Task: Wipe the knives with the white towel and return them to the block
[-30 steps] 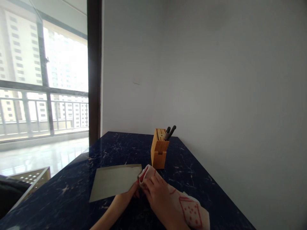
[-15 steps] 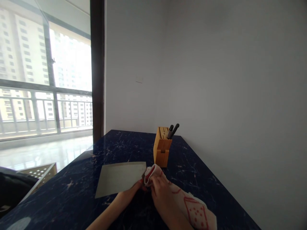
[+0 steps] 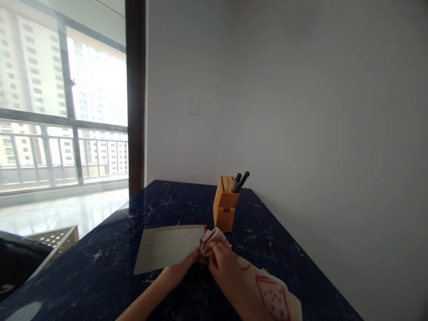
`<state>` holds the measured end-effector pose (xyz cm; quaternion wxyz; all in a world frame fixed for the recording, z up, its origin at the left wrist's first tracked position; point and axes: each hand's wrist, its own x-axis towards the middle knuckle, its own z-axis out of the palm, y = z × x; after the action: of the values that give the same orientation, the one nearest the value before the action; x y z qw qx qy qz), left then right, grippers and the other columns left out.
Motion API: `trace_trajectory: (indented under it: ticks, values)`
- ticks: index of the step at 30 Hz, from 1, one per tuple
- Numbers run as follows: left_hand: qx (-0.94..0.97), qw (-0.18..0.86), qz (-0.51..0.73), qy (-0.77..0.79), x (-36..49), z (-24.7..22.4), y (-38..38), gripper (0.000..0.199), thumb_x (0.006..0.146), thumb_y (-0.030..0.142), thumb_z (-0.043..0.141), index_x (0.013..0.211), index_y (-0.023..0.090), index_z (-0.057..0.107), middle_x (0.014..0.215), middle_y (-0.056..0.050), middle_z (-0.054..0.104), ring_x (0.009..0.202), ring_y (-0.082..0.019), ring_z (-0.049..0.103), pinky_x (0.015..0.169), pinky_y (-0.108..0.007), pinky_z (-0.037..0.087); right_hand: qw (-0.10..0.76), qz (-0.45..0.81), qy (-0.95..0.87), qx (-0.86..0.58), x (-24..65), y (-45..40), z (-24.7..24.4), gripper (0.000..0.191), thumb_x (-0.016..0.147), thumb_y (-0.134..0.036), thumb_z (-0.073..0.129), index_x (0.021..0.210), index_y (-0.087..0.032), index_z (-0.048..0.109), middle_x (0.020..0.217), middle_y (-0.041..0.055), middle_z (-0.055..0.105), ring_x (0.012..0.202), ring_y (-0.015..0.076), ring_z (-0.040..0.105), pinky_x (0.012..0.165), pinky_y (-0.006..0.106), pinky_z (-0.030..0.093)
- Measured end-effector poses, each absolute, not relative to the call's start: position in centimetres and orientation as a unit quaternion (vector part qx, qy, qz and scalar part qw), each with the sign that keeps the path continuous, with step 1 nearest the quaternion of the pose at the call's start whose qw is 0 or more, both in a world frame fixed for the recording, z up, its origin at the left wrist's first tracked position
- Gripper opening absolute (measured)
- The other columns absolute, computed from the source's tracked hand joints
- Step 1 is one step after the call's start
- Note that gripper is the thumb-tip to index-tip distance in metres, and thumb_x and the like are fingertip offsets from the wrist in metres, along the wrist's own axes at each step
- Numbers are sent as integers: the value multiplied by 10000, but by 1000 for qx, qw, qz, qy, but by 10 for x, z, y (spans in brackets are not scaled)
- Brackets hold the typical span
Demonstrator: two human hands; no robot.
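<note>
A broad-bladed knife [image 3: 170, 247] is held over the bench [image 3: 294, 276], its blade reaching from the hands toward the bench's left edge and its handle mostly out of sight. The left hand [image 3: 194, 260] grips it at the handle end, where the blade runs into the folds of a cloth [image 3: 272, 294]. The right hand [image 3: 223, 263] pinches a bunched end of that red-and-white cloth close against the same spot, and the rest trails past the right wrist toward the bench's near right part. Just beyond the cloth, nearer the right edge of the bench than the left, a wooden block [image 3: 224, 218] stands upright with two dark handles [image 3: 244, 180] leaning out of its top. The likeliest trouble is a cut: the lower side of the blade runs close by the left wrist, and which side is sharpened cannot be told, so a twist of the handle could turn it onto skin. Loose cloth between fingers and handle could let the grip slide, dropping the knife onto the bench. A careless swing of the hands away from the body might also knock the block.
</note>
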<state>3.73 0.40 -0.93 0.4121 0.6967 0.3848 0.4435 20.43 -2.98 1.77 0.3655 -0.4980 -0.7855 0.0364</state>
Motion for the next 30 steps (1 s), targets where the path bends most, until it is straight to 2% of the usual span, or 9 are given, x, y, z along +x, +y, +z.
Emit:
trace_trajectory:
  ticks: [5, 11, 16, 23, 30]
  values:
    - [649, 410, 441, 466, 37, -10, -1, 336, 747, 452, 506, 920, 207, 658, 1017, -6, 661, 1016, -232, 544, 991, -353, 326, 380, 25, -740, -554, 216, -24, 16, 264, 600, -5, 402, 753, -198, 497, 786, 15, 562, 811, 172, 504, 736, 295, 379]
    - [694, 411, 423, 413, 38, -9, 3, 340, 760, 462, 460, 752, 211, 688, 875, -2, 699, 953, -222, 571, 961, -319, 357, 382, 24, -781, -494, 209, -30, 12, 283, 630, -26, 399, 825, -207, 498, 854, 21, 563, 846, 168, 500, 758, 290, 371]
    - [635, 459, 462, 416, 40, -12, 3, 327, 748, 445, 506, 882, 196, 670, 994, -9, 672, 978, -222, 574, 980, -338, 342, 381, 11, -773, -508, 220, -22, 11, 255, 619, -32, 399, 787, -207, 477, 797, 12, 546, 798, 162, 502, 732, 289, 376]
    - [604, 480, 483, 414, 39, -14, 2, 331, 733, 455, 536, 879, 188, 667, 1047, -33, 650, 1031, -232, 548, 991, -349, 331, 406, 3, -750, -521, 234, -18, 6, 285, 649, -26, 380, 847, -210, 468, 835, 17, 527, 805, 159, 501, 714, 284, 384]
    - [666, 469, 453, 362, 41, 0, 1, 339, 743, 466, 512, 877, 195, 665, 927, -14, 689, 893, -204, 601, 913, -309, 411, 404, -2, -773, -489, 205, -28, 4, 340, 676, -25, 391, 942, -226, 458, 923, 12, 560, 883, 162, 502, 773, 303, 340]
